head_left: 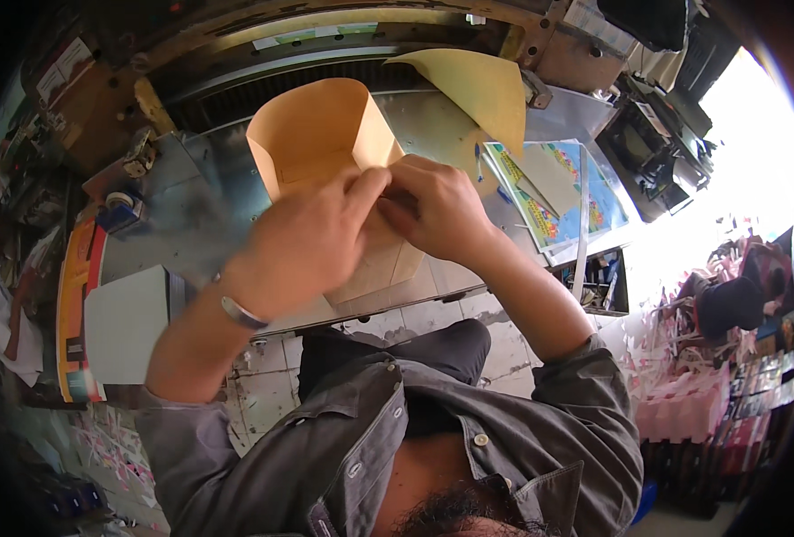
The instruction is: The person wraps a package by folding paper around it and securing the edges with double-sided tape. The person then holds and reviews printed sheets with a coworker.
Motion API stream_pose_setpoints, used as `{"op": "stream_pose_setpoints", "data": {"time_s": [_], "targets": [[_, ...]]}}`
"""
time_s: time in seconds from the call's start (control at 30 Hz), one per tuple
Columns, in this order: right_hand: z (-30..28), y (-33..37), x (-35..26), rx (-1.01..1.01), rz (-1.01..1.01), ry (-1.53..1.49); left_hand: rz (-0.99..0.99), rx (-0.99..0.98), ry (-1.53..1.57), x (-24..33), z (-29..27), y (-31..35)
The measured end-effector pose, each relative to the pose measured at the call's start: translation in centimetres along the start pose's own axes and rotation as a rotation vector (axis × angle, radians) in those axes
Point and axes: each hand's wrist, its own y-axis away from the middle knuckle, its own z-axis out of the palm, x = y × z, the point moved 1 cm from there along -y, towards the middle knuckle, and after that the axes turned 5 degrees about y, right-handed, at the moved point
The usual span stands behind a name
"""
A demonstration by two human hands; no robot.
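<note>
A tan sheet of card (321, 116) stands on the metal table in front of me, its far part curved up into an open, box-like shape with creased sides. Its near part (384, 273) lies toward the table's front edge. Above it my left hand (312, 233), slightly blurred, has its fingers closed in a pinch. Against those fingertips my right hand (442, 206) is also closed, thumb and fingers curled together. Whatever sits between the fingertips is hidden, so I cannot tell whether they grip the card's edge or something small.
A loose yellowish sheet (473, 80) curls at the back. Colourful printed sheets (558, 192) with a steel ruler (582, 224) lie right, near a pen (478, 163). Left are a white paper stack (128, 322), an orange folder (76, 295) and a tape dispenser (121, 210). Another person (8, 304) is far left.
</note>
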Motion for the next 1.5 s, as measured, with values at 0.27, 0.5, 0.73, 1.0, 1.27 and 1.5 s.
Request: {"op": "stream_pose_setpoints", "data": {"time_s": [0.27, 0.5, 0.73, 1.0, 1.27, 1.5], "targets": [[0.2, 0.3, -0.4, 0.057, -0.001, -0.119, 0.748, 0.302, -0.801, -2.7, -2.1, -7.5], [-0.1, 0.7, -0.4, 0.01, 0.012, -0.068, 0.842, 0.15, -0.805, -5.1, -1.1, -7.8], [0.2, 1.1, 0.3, 0.029, -0.02, -0.076, 0.728, -0.089, -0.891, -4.7, -1.2, -8.1], [0.5, 1.6, 0.9, 0.085, -0.137, -0.193, 0.507, -0.288, -0.774, -4.7, -3.0, -7.7], [-0.4, -0.7, 2.4, -0.076, -0.174, -0.122, 0.472, 0.607, -0.056, -1.4, -3.8, 0.5], [-0.6, -2.7, 1.1, -0.349, -0.238, -0.141, 0.095, 0.945, 0.662, -6.7, 3.9, 4.2]]}}
